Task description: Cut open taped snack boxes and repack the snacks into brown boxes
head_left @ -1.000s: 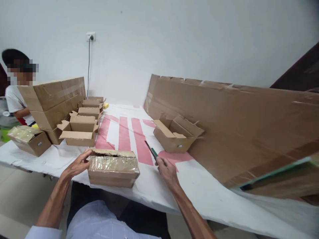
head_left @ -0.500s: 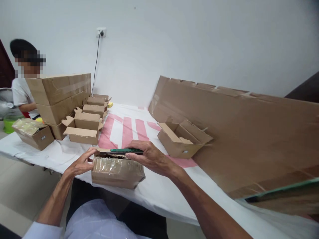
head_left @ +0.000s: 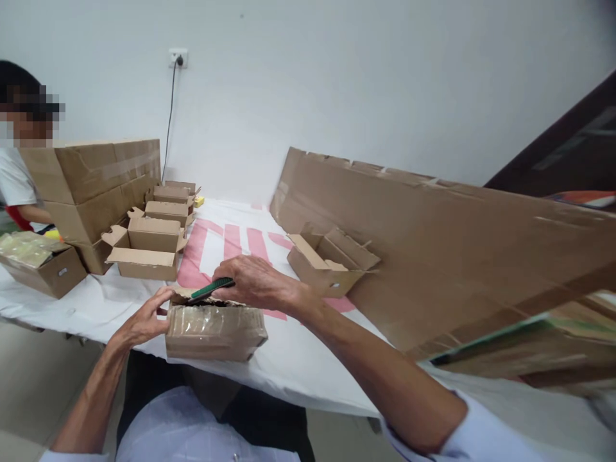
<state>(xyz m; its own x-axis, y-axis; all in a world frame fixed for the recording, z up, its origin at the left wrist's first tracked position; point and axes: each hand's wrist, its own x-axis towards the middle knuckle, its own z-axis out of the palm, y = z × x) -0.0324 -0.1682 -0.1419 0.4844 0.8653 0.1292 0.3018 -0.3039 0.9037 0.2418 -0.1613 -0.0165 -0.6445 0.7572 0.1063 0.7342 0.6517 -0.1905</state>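
Observation:
At the table's front edge lies a small cardboard box with shiny clear tape over its near side. A dark, ragged gap runs along its top. My left hand grips the box's left end, with the thumb on the near side and the fingers at the top edge. In my right hand is a green and black utility knife, slanting down to the left. Its lower end is at the gap; whether the blade is inside I cannot make out.
Several open boxes stand in a row on the left, beside stacked boxes. A taped box sits at far left, near a co-worker. Another open box lies right of centre, before a large cardboard sheet.
The knife has gone from lying nearly level over the box to slanting, its left end lower at the gap. My right wrist has risen. The whole view has shifted somewhat to the right.

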